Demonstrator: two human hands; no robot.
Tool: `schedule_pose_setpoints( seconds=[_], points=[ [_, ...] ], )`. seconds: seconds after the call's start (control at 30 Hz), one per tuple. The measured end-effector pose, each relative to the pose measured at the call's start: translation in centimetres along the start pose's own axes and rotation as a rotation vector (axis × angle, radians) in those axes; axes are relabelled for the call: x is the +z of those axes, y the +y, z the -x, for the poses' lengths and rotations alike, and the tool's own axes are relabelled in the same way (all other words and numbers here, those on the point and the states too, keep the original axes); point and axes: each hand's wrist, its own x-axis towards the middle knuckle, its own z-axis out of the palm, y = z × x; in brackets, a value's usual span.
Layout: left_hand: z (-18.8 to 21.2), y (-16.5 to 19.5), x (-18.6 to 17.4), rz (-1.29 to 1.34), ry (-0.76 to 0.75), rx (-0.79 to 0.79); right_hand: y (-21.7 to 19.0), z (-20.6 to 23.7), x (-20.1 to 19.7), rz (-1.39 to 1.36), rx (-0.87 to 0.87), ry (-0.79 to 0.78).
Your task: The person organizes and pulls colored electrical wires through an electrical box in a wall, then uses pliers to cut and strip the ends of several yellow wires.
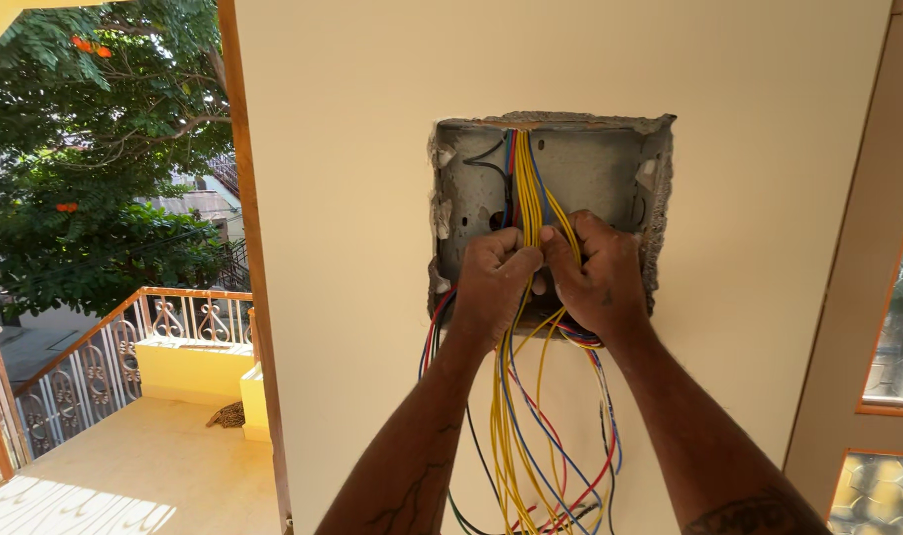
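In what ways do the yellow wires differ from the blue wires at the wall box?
The yellow wires are many and form a thick bunch; the blue wires are few and thin out singly. The left hand and right hand grip the yellow wires, while the blue wires hang free below. Both come from the wall box and hang down the wall.

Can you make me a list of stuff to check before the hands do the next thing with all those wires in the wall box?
1. Both hands on the bundle: left hand and right hand grip the yellow wires. Ok.
2. Wires run into the wall box: ok.
3. Loose red and blue wires hang in loops below the box, tangled together: not ok.
4. Bare wire ends covered: hidden by the fingers, cannot tell.
5. Power off: cannot tell.
6. Box edge: rough broken plaster beside the right hand: not ok.
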Motion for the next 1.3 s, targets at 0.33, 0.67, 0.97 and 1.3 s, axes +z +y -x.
schedule_pose_setpoints(
  seconds=[0.33,0.67,0.97,1.3],
  points=[
    [0.3,0.2,-0.2,0.003,0.033,0.035,1.3,0.3,0.7,0.113,-0.054,0.046],
    [0.1,0.8,-0.4,0.018,0.121,0.064,-0.5,0.3,1.0,0.003,0.016,0.065],
    [0.2,0.7,-0.7,0.005,0.123,0.055,-0.5,0.3,0.9,-0.007,-0.003,0.024],
    [0.6,0.7,-0.7,-0.067,0.181,0.059,-0.2,0.4,1.1,-0.045,0.049,0.01]
  ],
)
